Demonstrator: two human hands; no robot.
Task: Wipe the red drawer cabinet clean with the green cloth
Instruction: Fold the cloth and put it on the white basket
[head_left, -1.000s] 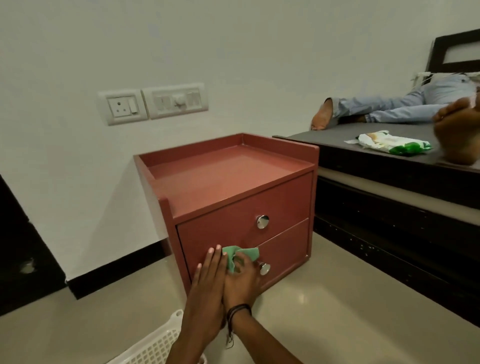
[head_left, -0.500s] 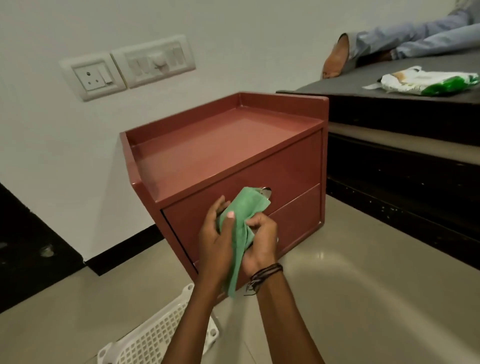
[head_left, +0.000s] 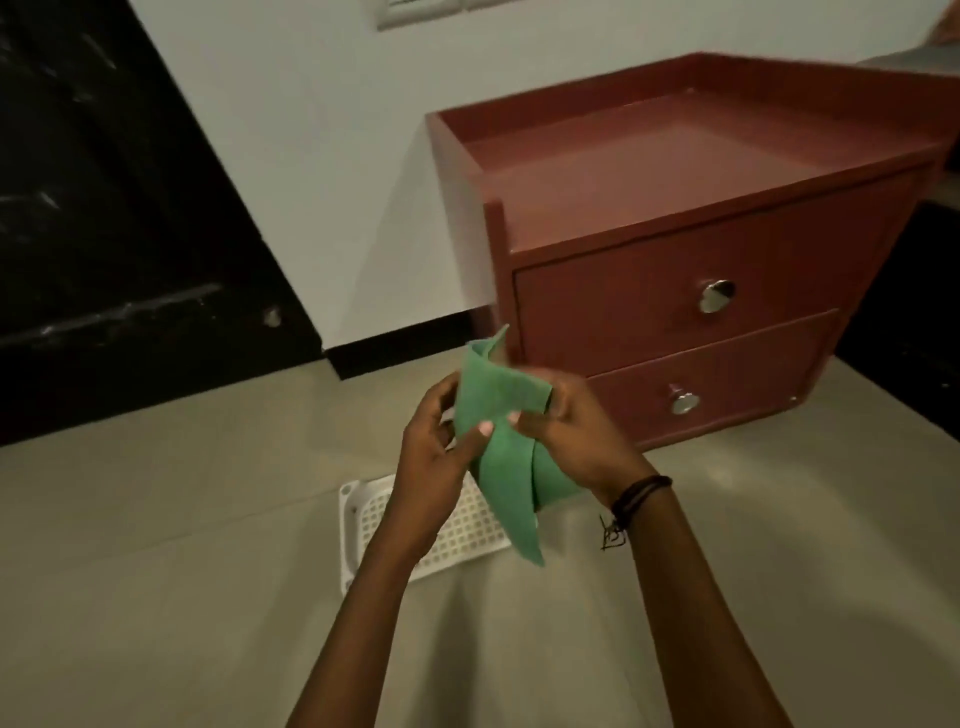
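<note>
Your left hand (head_left: 431, 457) and right hand (head_left: 576, 441) both pinch the soft, limp green cloth (head_left: 501, 447), folding it at seven o'clock of the red two-drawer wooden cabinet (head_left: 675, 249); hold folded edges.

A white plastic basket (head_left: 363, 525) with a grid of small square holes is lying on the floor in the lower middle of the frame, partly hidden. The beige floor (head_left: 156, 519) is filling the lower half and showing a soft sheen at lower right. A white wall (head_left: 322, 130) is running across the upper middle, with a black skirting strip (head_left: 405, 343) edging its foot. A dark, black marbled panel (head_left: 114, 208) is taking up the upper left. The bottom edge of a white switch plate (head_left: 415, 13) is peeking in at the top.
</note>
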